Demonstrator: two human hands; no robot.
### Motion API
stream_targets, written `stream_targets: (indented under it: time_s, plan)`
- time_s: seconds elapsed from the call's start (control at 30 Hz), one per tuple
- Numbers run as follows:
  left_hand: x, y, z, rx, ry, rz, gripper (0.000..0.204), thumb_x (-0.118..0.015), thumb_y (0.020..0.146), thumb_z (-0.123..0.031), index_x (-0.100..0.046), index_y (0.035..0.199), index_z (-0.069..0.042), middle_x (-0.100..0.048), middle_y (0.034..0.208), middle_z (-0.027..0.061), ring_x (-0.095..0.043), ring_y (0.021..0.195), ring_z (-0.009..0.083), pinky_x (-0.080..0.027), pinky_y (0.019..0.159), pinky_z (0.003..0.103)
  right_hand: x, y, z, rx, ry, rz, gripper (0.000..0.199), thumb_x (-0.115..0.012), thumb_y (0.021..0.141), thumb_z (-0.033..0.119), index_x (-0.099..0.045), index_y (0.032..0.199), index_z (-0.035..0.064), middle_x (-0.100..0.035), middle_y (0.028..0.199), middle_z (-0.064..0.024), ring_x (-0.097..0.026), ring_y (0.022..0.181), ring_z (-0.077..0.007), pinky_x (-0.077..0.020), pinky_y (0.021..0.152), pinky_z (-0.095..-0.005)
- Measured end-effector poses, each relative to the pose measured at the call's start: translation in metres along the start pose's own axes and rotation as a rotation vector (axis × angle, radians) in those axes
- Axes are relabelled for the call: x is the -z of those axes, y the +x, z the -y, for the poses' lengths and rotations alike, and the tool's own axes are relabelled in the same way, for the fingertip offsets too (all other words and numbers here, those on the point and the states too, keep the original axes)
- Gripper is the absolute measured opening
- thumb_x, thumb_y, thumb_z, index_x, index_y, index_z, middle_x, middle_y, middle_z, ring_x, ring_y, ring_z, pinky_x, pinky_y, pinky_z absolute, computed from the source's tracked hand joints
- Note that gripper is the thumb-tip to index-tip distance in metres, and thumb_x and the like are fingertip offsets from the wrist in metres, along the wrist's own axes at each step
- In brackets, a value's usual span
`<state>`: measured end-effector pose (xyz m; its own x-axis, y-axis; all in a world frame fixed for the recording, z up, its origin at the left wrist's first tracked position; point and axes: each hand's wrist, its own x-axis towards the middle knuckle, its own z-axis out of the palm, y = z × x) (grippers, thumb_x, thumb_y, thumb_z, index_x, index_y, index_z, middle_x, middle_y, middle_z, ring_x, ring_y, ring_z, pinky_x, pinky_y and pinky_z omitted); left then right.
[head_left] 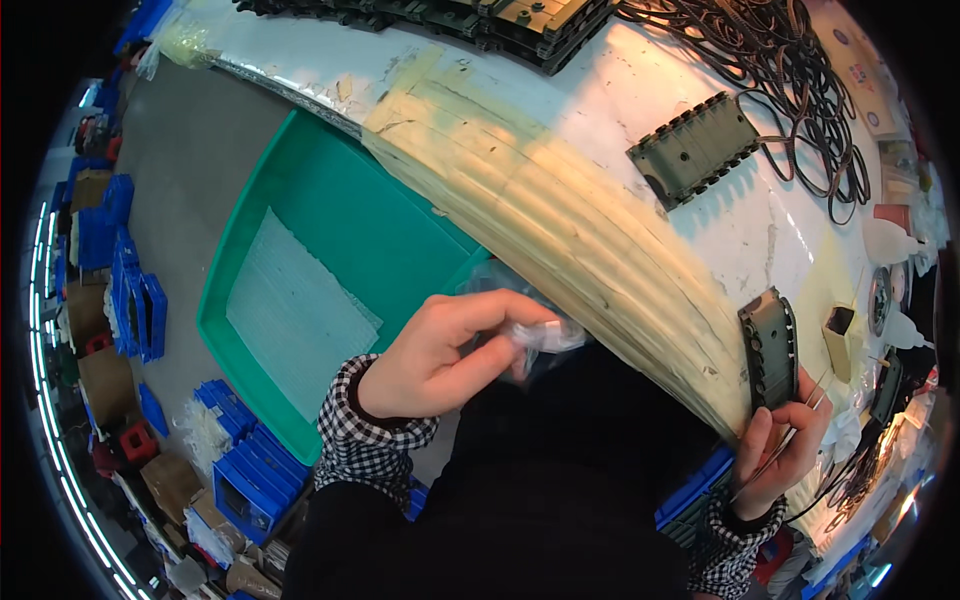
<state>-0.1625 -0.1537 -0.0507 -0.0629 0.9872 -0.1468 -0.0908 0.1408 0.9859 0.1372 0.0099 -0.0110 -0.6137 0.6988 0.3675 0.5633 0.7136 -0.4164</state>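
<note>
Our left hand (440, 350) is pinched shut on a small crumpled clear plastic bag (535, 335), thumb and fingertips gripping its neck just off the near edge of the white worktable (700, 215), above the green plastic tray (350, 230) that sits lower down on the left. Our right hand (780, 450) is closed around a pair of thin metal tweezers (790, 440) and also touches the near end of a dark grey ribbed plastic part (768, 345), which stands on the table's near right edge against the yellowed tape strips (560, 210) that cover it.

In our judgement the step in hand is getting the bag clear of the work while the grey part stays put. To do it well we should keep the left pinch light, since the film will crush and slip rather than lift cleanly if squeezed hard. We would steady the grey part with the right fingers, not the tweezer tips, which could scratch it or push it off the edge. We cannot tell whether anything is inside the bag.

Farther off lie a second ribbed grey part (695, 150) and a heap of dark rubber rings (790, 70) at the far right.
</note>
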Motion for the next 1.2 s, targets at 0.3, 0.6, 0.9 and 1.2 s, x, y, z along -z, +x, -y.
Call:
stream_targets:
  time_s: [0.3, 0.6, 0.9, 1.2]
  plan:
    - [-0.05, 0.048, 0.093, -0.117, 0.412, -0.455, 0.022, -0.059, 0.084, 0.001, -0.063, 0.105, 0.003, -0.065, 0.103, 0.0214, -0.059, 0.103, 0.0391, -0.047, 0.089, 0.044, 0.006, 0.001, -0.001, 0.057, -0.05, -0.006, 0.02, -0.067, 0.078, 0.011, -0.048, 0.079, 0.0048, -0.063, 0.11, -0.0256, -0.058, 0.096, -0.0363, -0.0446, 0.087, -0.043]
    - [-0.061, 0.152, 0.197, -0.014, 0.614, -0.667, 0.03, -0.06, 0.087, -0.009, -0.06, 0.114, 0.003, -0.063, 0.11, 0.022, -0.057, 0.108, 0.0382, -0.046, 0.093, 0.045, 0.006, 0.003, -0.005, 0.104, 0.0, -0.023, 0.021, -0.072, 0.075, 0.011, -0.052, 0.079, 0.0038, -0.063, 0.109, -0.0255, -0.057, 0.091, -0.0379, -0.0471, 0.08, -0.0429]
    - [-0.054, 0.205, 0.202, 0.091, 0.866, -0.609, 0.033, -0.059, 0.088, -0.013, -0.058, 0.117, 0.002, -0.062, 0.112, 0.0223, -0.057, 0.109, 0.0381, -0.045, 0.094, 0.045, 0.01, 0.004, -0.007, 0.098, 0.051, -0.023, 0.023, -0.074, 0.073, 0.009, -0.052, 0.079, 0.0046, -0.063, 0.108, -0.0251, -0.058, 0.092, -0.0366, -0.0477, 0.08, -0.0422]
    - [-0.046, 0.226, 0.206, 0.136, 0.973, -0.563, 0.036, -0.059, 0.089, -0.016, -0.057, 0.119, 0.002, -0.061, 0.113, 0.0226, -0.057, 0.109, 0.0379, -0.045, 0.094, 0.045, 0.012, 0.005, -0.007, 0.092, 0.075, -0.018, 0.023, -0.076, 0.071, 0.01, -0.055, 0.078, 0.0046, -0.064, 0.108, -0.0228, -0.058, 0.093, -0.035, -0.0484, 0.08, -0.0399]
